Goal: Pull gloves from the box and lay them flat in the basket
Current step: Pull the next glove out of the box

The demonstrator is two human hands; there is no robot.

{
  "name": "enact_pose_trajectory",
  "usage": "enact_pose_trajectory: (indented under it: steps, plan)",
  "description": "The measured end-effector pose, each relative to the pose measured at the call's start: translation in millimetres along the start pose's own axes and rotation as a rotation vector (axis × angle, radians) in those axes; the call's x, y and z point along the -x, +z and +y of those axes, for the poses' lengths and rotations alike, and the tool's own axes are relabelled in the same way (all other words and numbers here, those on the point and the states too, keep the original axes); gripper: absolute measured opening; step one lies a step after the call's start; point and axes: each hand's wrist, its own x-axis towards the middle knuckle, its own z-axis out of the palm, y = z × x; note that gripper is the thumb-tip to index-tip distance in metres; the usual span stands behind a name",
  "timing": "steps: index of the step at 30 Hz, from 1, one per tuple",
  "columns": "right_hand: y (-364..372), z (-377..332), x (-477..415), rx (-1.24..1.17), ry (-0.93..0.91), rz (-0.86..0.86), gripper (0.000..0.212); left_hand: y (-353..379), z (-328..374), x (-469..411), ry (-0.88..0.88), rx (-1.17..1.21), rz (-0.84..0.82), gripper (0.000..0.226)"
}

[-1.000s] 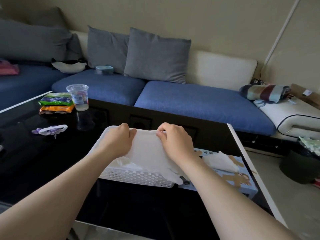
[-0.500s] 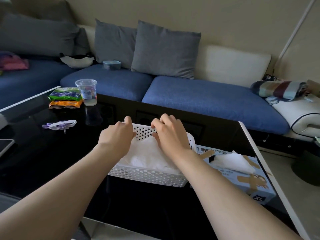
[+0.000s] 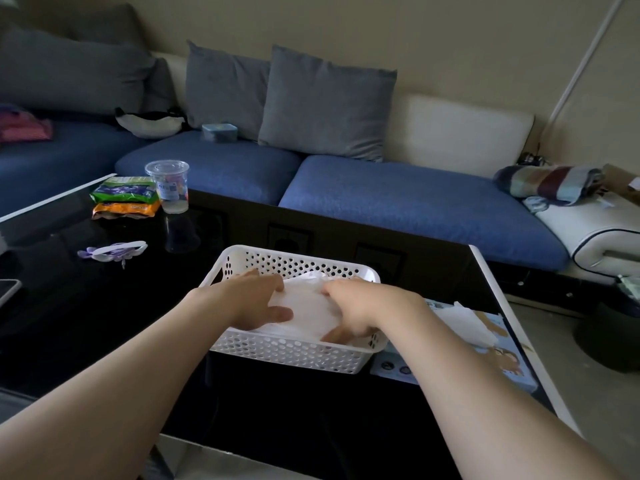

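Observation:
A white perforated basket [image 3: 298, 258] stands on the black glass table. White gloves [image 3: 308, 308] lie flat inside it. My left hand [image 3: 254, 299] rests on the left part of the top glove with its fingers stretched out. My right hand [image 3: 358, 306] presses on the glove's right part, fingers spread and thumb pointing down toward the near wall. The light blue glove box [image 3: 505, 362] lies just right of the basket, partly hidden by my right forearm. A white glove [image 3: 465, 322] sticks out of its opening.
A clear plastic cup [image 3: 168, 186] and snack packets [image 3: 124, 199] stand at the table's far left, with a purple-and-white item [image 3: 112, 251] nearer. A phone [image 3: 7, 293] shows at the left edge. The table's white right edge [image 3: 498, 306] borders the floor, where a dark bin [image 3: 606, 330] stands. A blue sofa [image 3: 398, 199] runs behind.
Both hands have come down from holding the glove spread above the basket. They now lie inside it, pressing the glove flat.

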Motion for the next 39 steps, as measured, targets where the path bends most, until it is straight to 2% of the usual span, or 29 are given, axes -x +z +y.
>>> enact_pose_trajectory:
  steps: [3, 9, 12, 14, 16, 19, 23, 26, 30, 33, 35, 39]
  plan:
    - [11, -5, -7, 0.062, 0.007, 0.013, 0.059, 0, 5, 1, -0.021, -0.005, -0.048, 0.075]
    - [15, -5, -7, 0.023, -0.007, 0.026, 0.063, -3, 12, 5, -0.036, 0.000, -0.023, 0.081]
    - [9, -1, 8, -0.038, -0.044, 0.065, 0.072, -7, 23, 7, -0.035, -0.065, 0.063, 0.057]
    - [5, 3, 18, -0.086, -0.095, 0.110, 0.083, -10, 33, 8, -0.039, -0.129, 0.182, 0.037]
    - [2, 7, 28, -0.170, -0.124, 0.163, 0.090, -12, 43, 8, -0.041, -0.183, 0.315, 0.028]
    - [0, 17, 41, -0.341, -0.138, 0.314, 0.067, -11, 60, 4, -0.024, -0.110, 0.458, 0.030]
    - [-3, 41, 51, -0.424, -0.093, 0.600, 0.029, -6, 91, 7, 0.086, 0.039, 0.511, 0.022]
    - [0, 68, 59, -0.416, 0.023, 0.650, 0.026, -2, 112, 8, 0.285, 0.152, 0.547, 0.016]
    - [6, 104, 77, -0.275, 0.156, 0.474, 0.047, 5, 133, 8, 0.548, 0.217, 0.456, 0.013]
    - [11, 121, 87, -0.263, 0.187, 0.344, 0.053, 12, 143, 7, 0.603, 0.053, 0.348, 0.031]
    - [15, 131, 89, -0.301, 0.173, 0.346, 0.046, 15, 148, 6, 0.597, -0.001, 0.311, 0.039]
    - [26, 144, 81, -0.307, 0.147, 0.443, 0.017, 16, 153, 4, 0.570, -0.051, 0.252, 0.054]
